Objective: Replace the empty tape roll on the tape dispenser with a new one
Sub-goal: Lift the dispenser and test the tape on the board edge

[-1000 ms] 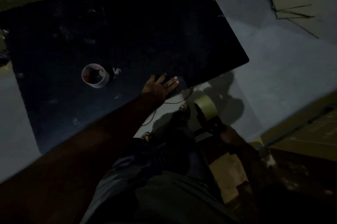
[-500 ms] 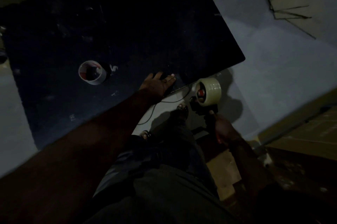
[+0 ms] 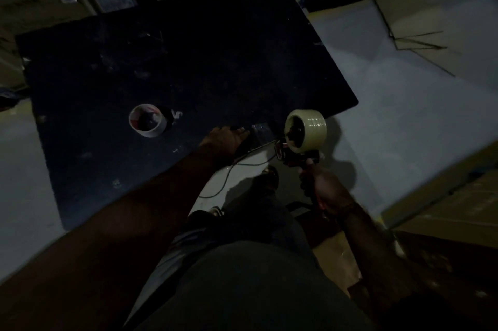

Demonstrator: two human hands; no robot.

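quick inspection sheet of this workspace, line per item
surface: black table, scuffed, dimly lit
job's things: tape dispenser with full tape roll mounted, off the table's edge; empty core on the table
clutter: white scraps beside the core
grippers: left hand flat on the table edge; right hand gripping the dispenser handle
cables: thin cable hanging below the table edge
surroundings: grey floor, cardboard boxes
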